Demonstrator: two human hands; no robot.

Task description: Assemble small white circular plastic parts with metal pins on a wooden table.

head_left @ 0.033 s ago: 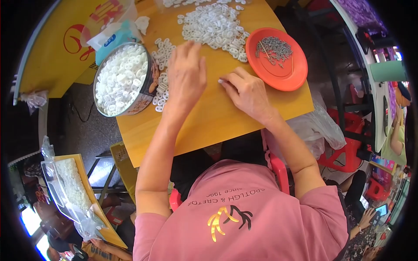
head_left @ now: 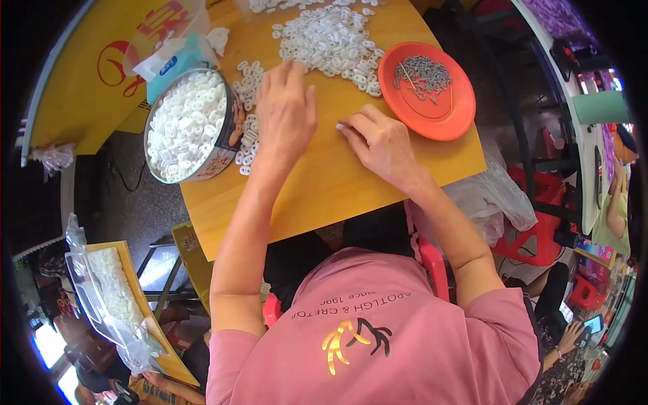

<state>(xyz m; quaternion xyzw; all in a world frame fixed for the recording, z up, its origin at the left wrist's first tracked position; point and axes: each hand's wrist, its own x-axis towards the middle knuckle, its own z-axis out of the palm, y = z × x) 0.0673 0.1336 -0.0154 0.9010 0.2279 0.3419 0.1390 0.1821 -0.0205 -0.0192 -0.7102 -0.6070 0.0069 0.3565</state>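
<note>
Palm down over the table, my left hand (head_left: 286, 111) has its fingers stretched toward loose white two-hole oval plastic pieces (head_left: 251, 82); its thumb stands apart and nothing shows in it. My right hand (head_left: 383, 143) is pinched closed above the wood, with a tiny white spot at its fingertips that is too small to name. Beyond both hands spreads a larger pile of the same white pieces (head_left: 329, 39). On the right, an orange-red plate (head_left: 437, 127) carries small grey metal parts (head_left: 425, 73) and a thin stick.
A round tin (head_left: 226, 138) full of white pieces stands at the table's (head_left: 317, 182) left edge, with a blue tissue pack (head_left: 177, 64) behind it. Plastic bags (head_left: 496, 196) hang at the right. Below left, another board (head_left: 158, 337) holds more pale pieces beside a person's hand.
</note>
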